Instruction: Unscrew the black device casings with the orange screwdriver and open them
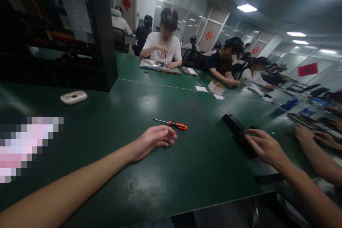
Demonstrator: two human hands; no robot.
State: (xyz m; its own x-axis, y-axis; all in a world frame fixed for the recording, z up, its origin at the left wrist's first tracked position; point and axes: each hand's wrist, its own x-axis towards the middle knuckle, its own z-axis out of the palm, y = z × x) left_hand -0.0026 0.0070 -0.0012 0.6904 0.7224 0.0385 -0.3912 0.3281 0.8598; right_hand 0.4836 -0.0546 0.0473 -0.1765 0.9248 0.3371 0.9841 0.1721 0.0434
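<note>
My left hand [155, 140] rests on the green table [128, 103], its fingers loosely bent and apart, with nothing in them. Just beyond its fingertips lies a screwdriver [177, 125] with an orange and black handle, its thin shaft pointing left. Over on the right, the thumb and fingers of my right hand [264, 146] are closed on the near end of a black box-like piece [233, 122]. A darker area lies under that piece; I cannot make out whether it is a second part or a shadow.
A large black computer case [103, 39] stands at the left, with a pale oval case [74, 97] before it. Across the table a person [162, 42] works on a flat panel [160, 66]. A small cardboard box [216, 87] sits beyond. A co-worker's hands [304, 135] are close at right.
</note>
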